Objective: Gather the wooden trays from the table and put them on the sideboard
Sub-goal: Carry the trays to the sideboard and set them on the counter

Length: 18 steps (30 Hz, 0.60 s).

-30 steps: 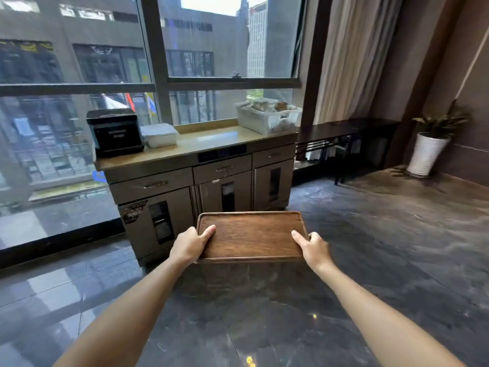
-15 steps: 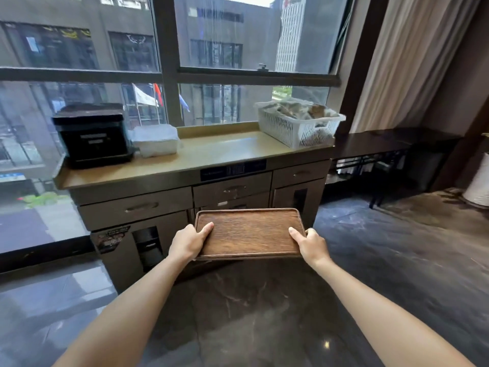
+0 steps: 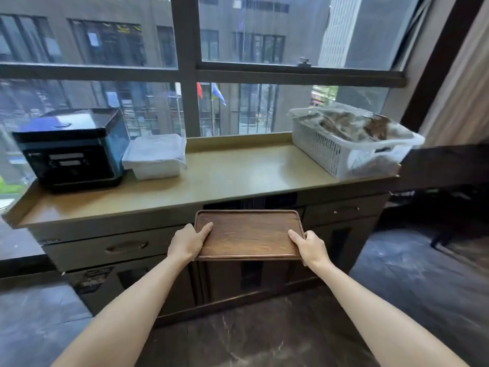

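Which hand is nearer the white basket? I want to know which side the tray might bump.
Right. The right hand grips the wooden tray's right edge, below the white basket on the sideboard. The left hand grips the tray's left edge, farther away.

The wooden tray [image 3: 248, 234] was a dark brown rectangle with rounded corners, a low raised rim and visible grain running along its length. It was held roughly level in the air, long side across the view, its flat inside bare. It hung in front of the sideboard [image 3: 238, 170], below the level of the sideboard's tan top and before its drawers, not touching the top.
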Each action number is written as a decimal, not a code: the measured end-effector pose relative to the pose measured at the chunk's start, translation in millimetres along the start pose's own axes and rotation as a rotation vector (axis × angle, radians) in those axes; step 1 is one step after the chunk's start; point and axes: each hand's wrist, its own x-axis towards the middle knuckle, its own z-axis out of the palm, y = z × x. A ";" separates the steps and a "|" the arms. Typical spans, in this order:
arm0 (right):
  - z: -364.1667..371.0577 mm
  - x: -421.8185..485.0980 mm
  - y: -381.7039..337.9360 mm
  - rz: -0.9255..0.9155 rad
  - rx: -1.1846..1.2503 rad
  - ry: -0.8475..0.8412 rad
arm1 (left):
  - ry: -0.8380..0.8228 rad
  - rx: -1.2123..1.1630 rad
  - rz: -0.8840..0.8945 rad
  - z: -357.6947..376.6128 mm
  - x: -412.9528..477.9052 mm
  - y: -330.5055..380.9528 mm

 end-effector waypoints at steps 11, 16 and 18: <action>7.0 234.7 -67.8 -0.122 -0.053 -0.163 | 0.149 0.029 -0.103 30.8 178.3 84.2; 26.0 321.3 -80.5 -0.142 -0.119 -0.193 | 0.147 0.029 -0.162 47.2 252.2 99.6; 35.2 354.0 -84.2 -0.135 -0.139 -0.190 | 0.147 0.035 -0.171 55.8 284.4 104.2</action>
